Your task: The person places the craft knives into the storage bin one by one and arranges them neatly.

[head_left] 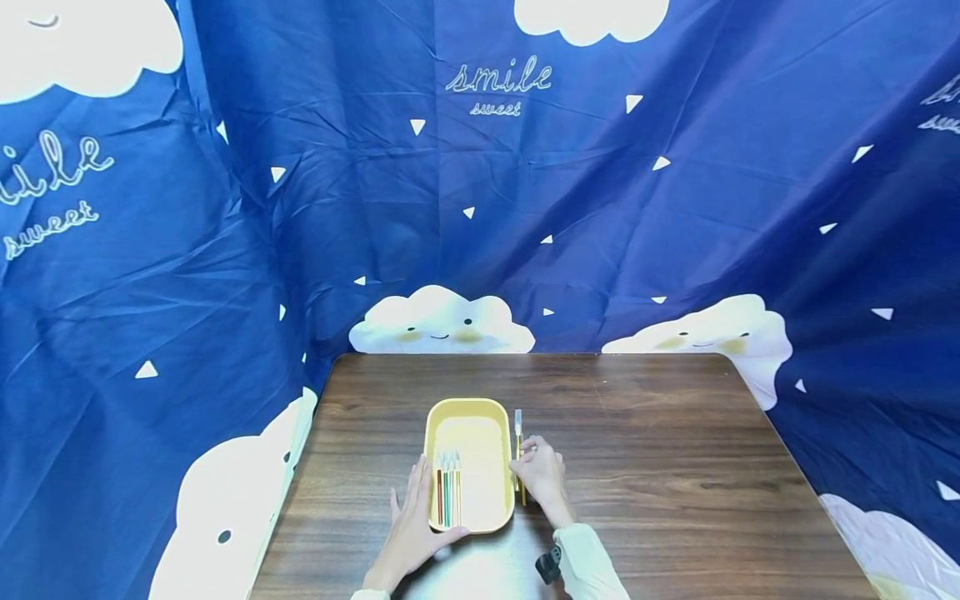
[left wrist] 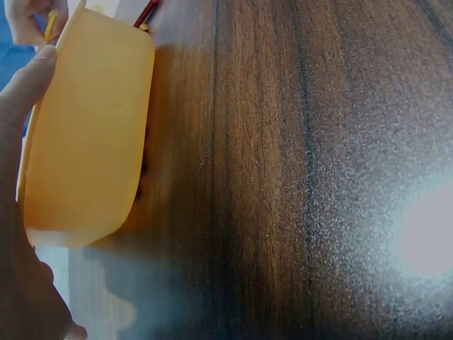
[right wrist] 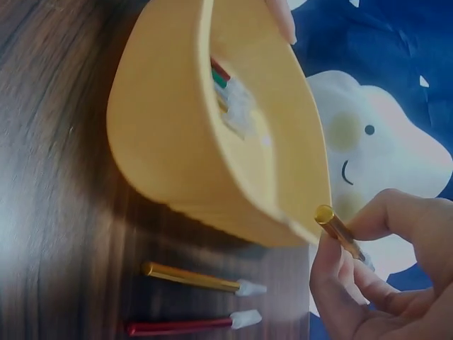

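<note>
Golden pen is held by the right hand just beside the yellow tray

The background is covered by a blue curtain (head_left: 480,200), on which white clouds, small triangles and the words "smile sweet" are printed. In front of it, a brown wooden table (head_left: 675,450) is seen, and on its near part a bright reflection is shown.

On the table, the yellow tray (head_left: 483,467) is placed, with its long sides directed away from the person. By the left hand (head_left: 411,527) the near left corner of the tray is steadied: the fingers are laid rather straight along the left wall, and the thumb is rested on the near rim. The right hand (head_left: 543,477) is placed outside the right wall, with a white sleeve (head_left: 588,558) and a dark device (head_left: 549,565) seen at the wrist.

In this right hand a golden pen (right wrist: 338,230) is grasped, pinched between thumb and fingers, and its pale tip is pointed away from the person. Inside the tray, at its left side, a row of slim pens (head_left: 448,492) is laid, red, green and golden among them. On the table, near the right wall, another golden pen (right wrist: 191,276) and a red pen (right wrist: 180,328) are left lying side by side, apart from each other.
</note>
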Demonstrator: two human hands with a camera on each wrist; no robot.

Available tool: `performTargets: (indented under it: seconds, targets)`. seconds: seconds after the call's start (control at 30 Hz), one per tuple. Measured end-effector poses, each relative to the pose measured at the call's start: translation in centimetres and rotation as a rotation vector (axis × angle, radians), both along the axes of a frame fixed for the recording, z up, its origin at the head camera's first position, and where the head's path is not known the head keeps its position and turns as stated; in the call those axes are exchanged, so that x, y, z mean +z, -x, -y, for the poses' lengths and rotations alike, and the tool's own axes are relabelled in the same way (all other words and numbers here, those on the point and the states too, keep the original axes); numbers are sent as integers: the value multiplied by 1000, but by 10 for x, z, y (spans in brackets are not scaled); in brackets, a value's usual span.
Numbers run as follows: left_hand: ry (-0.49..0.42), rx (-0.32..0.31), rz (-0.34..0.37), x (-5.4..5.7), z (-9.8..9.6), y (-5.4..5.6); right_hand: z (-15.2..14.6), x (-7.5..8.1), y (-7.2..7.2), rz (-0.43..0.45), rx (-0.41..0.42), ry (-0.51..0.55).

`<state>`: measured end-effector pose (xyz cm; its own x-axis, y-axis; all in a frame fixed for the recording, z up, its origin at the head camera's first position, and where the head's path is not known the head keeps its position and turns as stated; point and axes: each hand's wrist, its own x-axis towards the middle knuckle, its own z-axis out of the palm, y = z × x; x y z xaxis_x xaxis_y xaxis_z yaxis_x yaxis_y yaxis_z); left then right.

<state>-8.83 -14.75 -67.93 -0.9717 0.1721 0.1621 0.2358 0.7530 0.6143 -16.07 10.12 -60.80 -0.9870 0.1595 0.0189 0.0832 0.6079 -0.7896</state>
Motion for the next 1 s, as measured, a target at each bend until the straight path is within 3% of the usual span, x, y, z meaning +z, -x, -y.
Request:
performTargets:
  seconds: [0.3, 0.8, 1.0]
  targets:
    - [11, 0, -2, 0, 1, 1, 23, 3, -4, 26, 75, 36]
    - [10, 3, -25, 1, 0, 0, 50, -5, -12, 38, 139, 96]
    - [7, 4, -24, 1, 0, -1, 59, -14, -14, 59, 165, 133]
